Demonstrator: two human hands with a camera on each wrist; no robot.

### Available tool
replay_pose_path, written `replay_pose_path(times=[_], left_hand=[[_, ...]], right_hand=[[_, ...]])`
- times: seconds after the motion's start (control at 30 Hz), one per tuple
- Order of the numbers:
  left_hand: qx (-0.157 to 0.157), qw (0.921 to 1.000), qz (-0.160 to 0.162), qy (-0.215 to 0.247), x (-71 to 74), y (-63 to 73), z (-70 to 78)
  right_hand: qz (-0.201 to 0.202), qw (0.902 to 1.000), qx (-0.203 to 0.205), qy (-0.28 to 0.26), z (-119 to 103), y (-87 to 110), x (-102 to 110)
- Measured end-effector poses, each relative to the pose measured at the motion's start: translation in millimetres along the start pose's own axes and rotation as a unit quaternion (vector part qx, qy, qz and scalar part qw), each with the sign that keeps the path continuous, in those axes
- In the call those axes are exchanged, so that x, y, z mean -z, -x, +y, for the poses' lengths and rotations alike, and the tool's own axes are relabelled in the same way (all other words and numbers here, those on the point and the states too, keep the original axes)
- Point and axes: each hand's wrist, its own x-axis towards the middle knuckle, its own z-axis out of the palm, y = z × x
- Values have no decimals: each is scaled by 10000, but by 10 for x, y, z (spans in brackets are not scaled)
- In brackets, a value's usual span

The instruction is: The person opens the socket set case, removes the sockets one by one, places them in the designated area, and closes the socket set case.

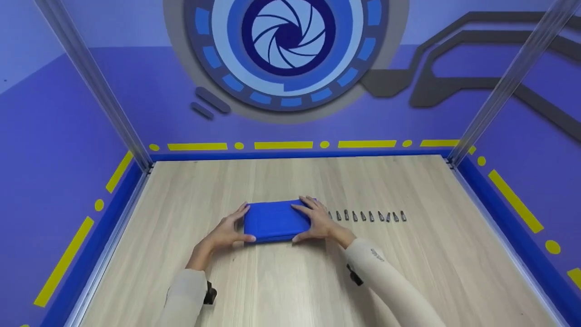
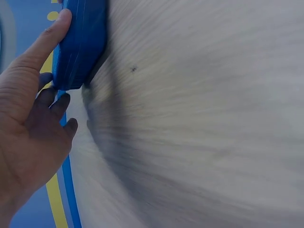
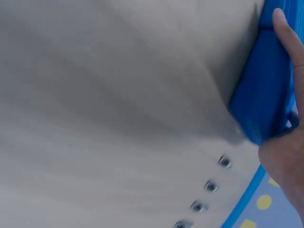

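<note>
A flat blue plastic case (image 1: 274,221), its lid down, is held between both hands over the middle of the wooden table. My left hand (image 1: 224,232) grips the case's left end, thumb at the near corner and fingers at the far one. In the left wrist view, the thumb of that hand (image 2: 23,104) lies along the case's side (image 2: 80,45). Around the right end, my right hand (image 1: 319,222) has its thumb on the near edge and fingers spread over the lid. The right wrist view shows its thumb pressed on the case (image 3: 266,85).
Several small dark metal bits (image 1: 363,216) stand or lie in a row right of the case, close beyond the right hand. The pale wooden table (image 1: 281,281) is bounded by blue panels with yellow markings and metal corner posts (image 1: 508,86).
</note>
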Motion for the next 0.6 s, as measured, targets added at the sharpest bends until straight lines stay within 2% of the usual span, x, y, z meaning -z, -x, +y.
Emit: replay_pose_path(times=[0.17, 0.3, 0.4, 0.47, 0.53, 0.6], left_hand=[[-117, 9944, 35, -1052, 66, 42, 33], [-3, 9858, -63, -1678, 109, 142, 105], [133, 9820, -68, -1881, 143, 236, 147], [107, 9792, 79, -2025, 176, 298, 146], [-42, 9748, 368, -2201, 225, 357, 122], [-222, 9659, 690, -2487, 292, 413, 81]], right_hand=[[-228, 9992, -210, 239, 112, 53, 226], [-3, 9992, -280, 270, 241, 158, 422], [237, 9986, -441, 173, 380, 297, 575], [305, 9976, -586, 225, 476, 412, 690], [357, 9959, -718, 413, 575, 524, 806], [431, 9937, -810, 638, 670, 634, 925]])
